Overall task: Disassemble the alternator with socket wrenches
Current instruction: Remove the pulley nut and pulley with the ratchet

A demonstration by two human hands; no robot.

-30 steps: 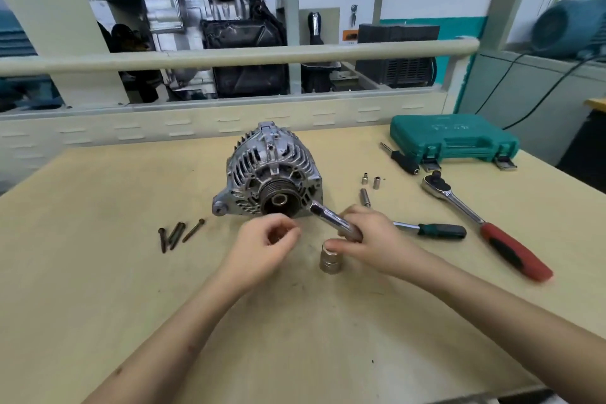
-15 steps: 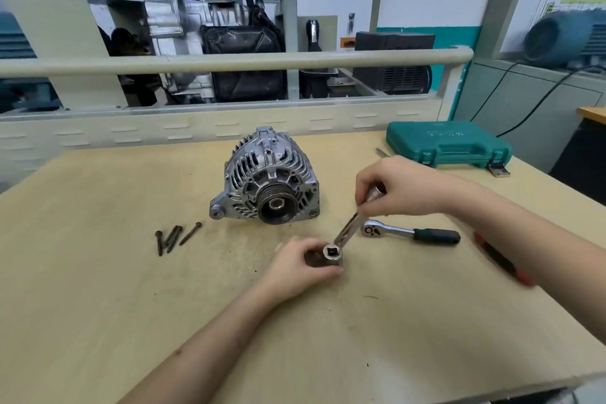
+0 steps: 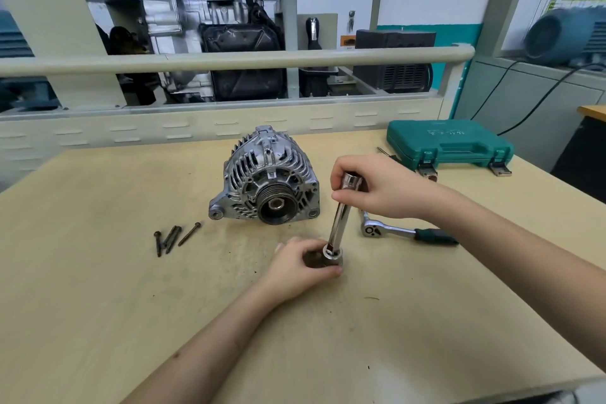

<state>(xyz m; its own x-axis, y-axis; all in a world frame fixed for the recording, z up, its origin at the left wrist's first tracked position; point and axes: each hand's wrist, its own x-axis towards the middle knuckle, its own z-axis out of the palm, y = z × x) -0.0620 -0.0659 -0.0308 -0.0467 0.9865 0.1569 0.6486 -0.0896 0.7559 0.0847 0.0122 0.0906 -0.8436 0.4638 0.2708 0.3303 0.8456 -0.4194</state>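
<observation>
Alternator (image 3: 267, 187) sat near mid-table (image 3: 98, 289), pulley facing the camera, untouched by either hand. Just in front of it, left hand (image 3: 300, 264) gripped a short, wide socket (image 3: 333, 257) standing on the tabletop. Right hand (image 3: 377, 187) pinched the upper end of a long chrome extension bar (image 3: 341, 216), tilted, its lower tip seated in the socket's drive hole. Green-handled ratchet (image 3: 406, 233) lay flat just right of the bar, under the right forearm. Four dark long bolts (image 3: 170, 238) lay left of the alternator. Closed green tool case (image 3: 449, 144) sat at the far right w/ latches toward the camera.
</observation>
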